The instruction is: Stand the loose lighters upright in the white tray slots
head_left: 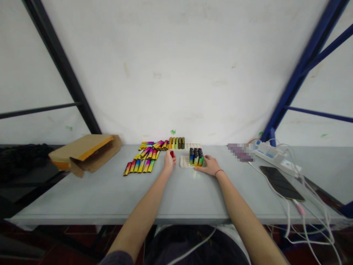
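Note:
In the head view my left hand (169, 161) is closed around a small shiny tube with a red end (172, 154). Its lower part is hidden by the fingers. My right hand (209, 165) grips the right end of a white holed tray (185, 162), thumb along the front edge and fingers at the side. Upright dark-topped tubes (196, 156), blue, green and yellow lower down, fill the tray's right part. Left of my left hand lie several rows of shiny rainbow-coloured tubes (142, 165). Whether they are lighters, I cannot tell.
Behind stands a second white tray (193, 146) with upright yellow-green and brown tubes (176, 142). An open cardboard box (85, 149) lies at the left. At the right are a phone (281, 182), a pixelated item (240, 152), a power strip (278, 158) and loose white cables (288, 217).

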### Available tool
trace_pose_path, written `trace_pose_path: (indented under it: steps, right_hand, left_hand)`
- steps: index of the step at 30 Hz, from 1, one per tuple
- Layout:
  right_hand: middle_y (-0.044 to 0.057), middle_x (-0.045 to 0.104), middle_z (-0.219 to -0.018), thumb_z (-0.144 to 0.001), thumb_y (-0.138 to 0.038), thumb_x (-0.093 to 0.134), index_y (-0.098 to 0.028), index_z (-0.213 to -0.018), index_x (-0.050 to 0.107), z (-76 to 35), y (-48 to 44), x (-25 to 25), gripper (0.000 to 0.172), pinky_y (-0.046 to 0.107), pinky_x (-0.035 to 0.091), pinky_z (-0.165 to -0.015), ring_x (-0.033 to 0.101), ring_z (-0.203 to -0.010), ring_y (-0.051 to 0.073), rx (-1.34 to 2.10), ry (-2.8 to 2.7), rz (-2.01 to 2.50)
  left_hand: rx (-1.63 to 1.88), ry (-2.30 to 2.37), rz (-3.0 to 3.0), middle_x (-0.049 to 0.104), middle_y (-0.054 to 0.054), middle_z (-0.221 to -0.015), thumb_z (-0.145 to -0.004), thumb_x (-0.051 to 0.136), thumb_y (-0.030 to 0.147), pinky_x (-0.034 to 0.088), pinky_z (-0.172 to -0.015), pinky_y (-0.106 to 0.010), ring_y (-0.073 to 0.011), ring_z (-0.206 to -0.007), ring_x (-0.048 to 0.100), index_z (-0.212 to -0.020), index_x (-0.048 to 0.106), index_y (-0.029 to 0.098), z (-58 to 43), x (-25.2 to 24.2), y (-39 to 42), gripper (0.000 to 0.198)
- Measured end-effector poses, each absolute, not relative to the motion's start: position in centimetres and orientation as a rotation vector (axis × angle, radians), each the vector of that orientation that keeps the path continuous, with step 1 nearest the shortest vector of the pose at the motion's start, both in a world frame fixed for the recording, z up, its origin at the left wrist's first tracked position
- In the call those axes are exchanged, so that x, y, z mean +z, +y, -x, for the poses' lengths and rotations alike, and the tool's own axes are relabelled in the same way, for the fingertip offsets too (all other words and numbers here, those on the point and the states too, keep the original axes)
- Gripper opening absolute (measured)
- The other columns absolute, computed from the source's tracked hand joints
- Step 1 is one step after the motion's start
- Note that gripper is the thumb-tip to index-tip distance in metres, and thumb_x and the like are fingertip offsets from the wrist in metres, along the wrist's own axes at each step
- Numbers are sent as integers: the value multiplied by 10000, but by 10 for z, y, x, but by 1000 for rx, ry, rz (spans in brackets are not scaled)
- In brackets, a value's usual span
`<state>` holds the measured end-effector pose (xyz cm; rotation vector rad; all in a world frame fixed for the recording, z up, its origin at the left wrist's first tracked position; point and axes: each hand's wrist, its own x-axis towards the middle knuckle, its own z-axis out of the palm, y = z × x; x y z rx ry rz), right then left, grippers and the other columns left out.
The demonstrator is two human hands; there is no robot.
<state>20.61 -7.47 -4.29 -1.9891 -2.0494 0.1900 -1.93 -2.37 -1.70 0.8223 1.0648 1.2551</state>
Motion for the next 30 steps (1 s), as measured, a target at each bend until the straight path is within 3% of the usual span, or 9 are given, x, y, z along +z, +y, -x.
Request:
trace_pose_path:
  steps: [4, 8, 13, 16, 30]
  right_hand:
    - [199, 534, -1480, -782, -771, 671, -190, -1363, 631, -206, -75, -43, 823, 459, 355, -1156, 509, -1374, 355, 190, -2049, 1978]
    - [188, 552, -1464, -777, -768, 680, -200, -1347, 642, -206, -75, -43, 805, 456, 355, -1150, 519, -1358, 358, 192, -2033, 1977]
    - [199, 546, -1465, -785, -755, 682, -193, -1365, 630, -204, -76, -42, 810, 464, 354, -1145, 521, -1352, 362, 192, -2025, 1980]
    - [197, 549, -1461, -788, -753, 679, -200, -1365, 629, -204, -77, -41, 801, 463, 357, -1136, 523, -1350, 354, 187, -2041, 1973]
    - [188, 562, -1445, -782, -759, 684, -213, -1374, 621, -204, -77, -40, 808, 438, 371, -1125, 538, -1338, 342, 175, -2046, 1988]
  left_hand:
    - [1293, 1092, -934, 346, 93, -474, -918, 392, 565, 206, -385, -210, -77, -352, 270, -747, 438, 227, 19, -18, -23, 381]
    - [1228, 1081, -1360, 475, 83, -539, -859, 589, 410, 321, -466, -217, -100, -438, 423, -904, 492, 227, 22, -16, -27, 211]
    - [1177, 849, -1790, 667, -17, -807, -779, 726, 380, 491, -698, -259, -165, -773, 634, -916, 629, 199, 25, -4, -39, 247]
    - [1203, 861, -1844, 695, -50, -892, -728, 782, 360, 497, -712, -258, -195, -871, 649, -915, 700, 191, 23, 4, -45, 265]
    - [1089, 849, -1833, 711, -45, -837, -757, 772, 309, 548, -768, -306, -195, -778, 688, -877, 682, 184, 11, -9, -46, 196]
